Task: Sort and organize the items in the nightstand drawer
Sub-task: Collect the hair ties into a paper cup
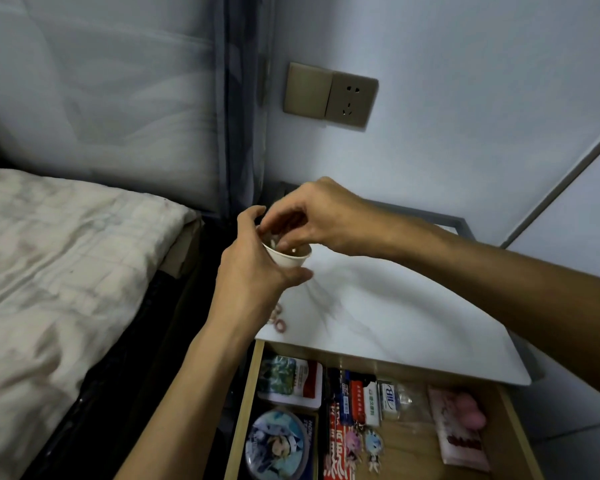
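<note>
The left grip [253, 268] clamped the white cup [288, 259]; the right grip [319, 216], just above, reached inside, its hold unclear. Tilting could spill contents onto the counter [395, 306] below.

white packet [389, 395]: blue letters, possibly "BIL" | red pack [336, 445]: large white Chinese characters, blurred

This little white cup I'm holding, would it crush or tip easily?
Probably light and thin-walled: the left hand wraps the small white cup easily, so a hard squeeze may dent it. It seems to taper to a narrow base, so it could tip on the nightstand top.
</note>
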